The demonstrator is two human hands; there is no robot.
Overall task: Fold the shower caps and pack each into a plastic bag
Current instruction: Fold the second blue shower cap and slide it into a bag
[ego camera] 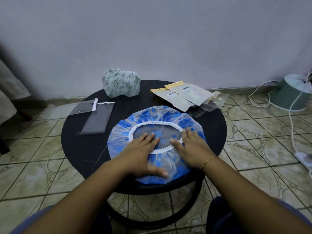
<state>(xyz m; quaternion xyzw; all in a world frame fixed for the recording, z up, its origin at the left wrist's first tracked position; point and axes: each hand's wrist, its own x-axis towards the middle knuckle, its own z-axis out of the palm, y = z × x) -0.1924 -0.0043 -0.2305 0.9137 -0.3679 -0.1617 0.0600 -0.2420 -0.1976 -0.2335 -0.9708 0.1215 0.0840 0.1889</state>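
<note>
The left hand [143,152] and right hand [192,147] lay flat with straight, spread fingers [150,137] pressing a blue-and-white flowered translucent plastic shower cap [157,144]. The cap lay spread into a rough disc on the near half of the round black counter [76,141], its opening upward, ringed by a white lace-edged elastic band [157,123] forming an oval stretched left to right. Both hands' fingertips reached inside that oval. Further back sat a bunched green-flowered white shower cap [121,84], clear flat plastic bags [94,115] at left, and kraft-topped packets [184,97] at right.
</note>
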